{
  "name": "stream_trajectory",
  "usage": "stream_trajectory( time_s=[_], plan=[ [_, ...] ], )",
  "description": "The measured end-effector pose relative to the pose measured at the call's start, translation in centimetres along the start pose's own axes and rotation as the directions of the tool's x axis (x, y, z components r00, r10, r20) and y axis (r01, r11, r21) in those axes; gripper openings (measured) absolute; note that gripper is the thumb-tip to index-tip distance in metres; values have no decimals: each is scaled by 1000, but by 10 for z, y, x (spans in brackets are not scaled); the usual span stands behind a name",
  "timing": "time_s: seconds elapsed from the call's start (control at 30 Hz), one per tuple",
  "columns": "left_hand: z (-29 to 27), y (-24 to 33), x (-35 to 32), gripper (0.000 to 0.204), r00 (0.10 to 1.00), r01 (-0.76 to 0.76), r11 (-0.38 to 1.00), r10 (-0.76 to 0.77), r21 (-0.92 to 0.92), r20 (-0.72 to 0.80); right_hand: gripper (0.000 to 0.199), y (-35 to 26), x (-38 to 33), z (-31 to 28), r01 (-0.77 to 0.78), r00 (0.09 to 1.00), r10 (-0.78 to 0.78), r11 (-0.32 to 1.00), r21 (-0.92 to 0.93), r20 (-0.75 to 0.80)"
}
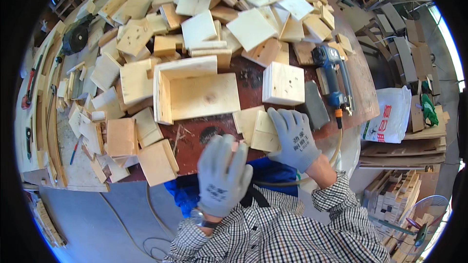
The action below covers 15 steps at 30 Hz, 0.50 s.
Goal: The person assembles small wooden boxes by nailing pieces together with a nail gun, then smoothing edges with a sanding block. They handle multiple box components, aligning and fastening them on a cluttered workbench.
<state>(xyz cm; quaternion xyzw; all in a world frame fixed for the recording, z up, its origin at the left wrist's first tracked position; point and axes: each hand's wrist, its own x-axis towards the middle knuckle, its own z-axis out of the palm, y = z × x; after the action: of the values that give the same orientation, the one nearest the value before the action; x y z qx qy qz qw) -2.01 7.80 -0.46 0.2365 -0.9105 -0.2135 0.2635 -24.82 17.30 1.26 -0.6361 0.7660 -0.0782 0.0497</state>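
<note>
My right hand (296, 139), in a grey work glove, has its thumb and forefinger at the right edge of a small pale wooden piece (264, 132) near the table's front edge. My left hand (223, 175), gloved likewise, is raised by the edge with fingers stretched and slightly apart. A small pinkish spot shows at its fingertips; I cannot tell what it is. Beyond the hands lies an open-sided wooden box frame (204, 98). Right of it stands a squared stack of wooden pieces (283, 84), with a dark grey block (317, 107) beside it.
A blue air nailer (333, 80) with an orange hose fitting lies at the right. Loose wooden pieces (251, 29) are heaped across the far side, and more (158, 161) overhang the front left edge. An angle grinder (78, 35) lies far left. A white sack (387, 114) stands off the table's right.
</note>
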Motion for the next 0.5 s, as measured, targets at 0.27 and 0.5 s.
stream_trajectory(
  time_s=[0.27,0.5],
  plan=[
    [42,6,-1,54,993,-79,995,74,-53,-89,112,46,-1,-1,62,973,30,923,380,-230],
    [-25,-21,-36,86,893,376,882,-263,285,-366,104,28,-45,-13,-119,991,112,989,-87,-77]
  ],
)
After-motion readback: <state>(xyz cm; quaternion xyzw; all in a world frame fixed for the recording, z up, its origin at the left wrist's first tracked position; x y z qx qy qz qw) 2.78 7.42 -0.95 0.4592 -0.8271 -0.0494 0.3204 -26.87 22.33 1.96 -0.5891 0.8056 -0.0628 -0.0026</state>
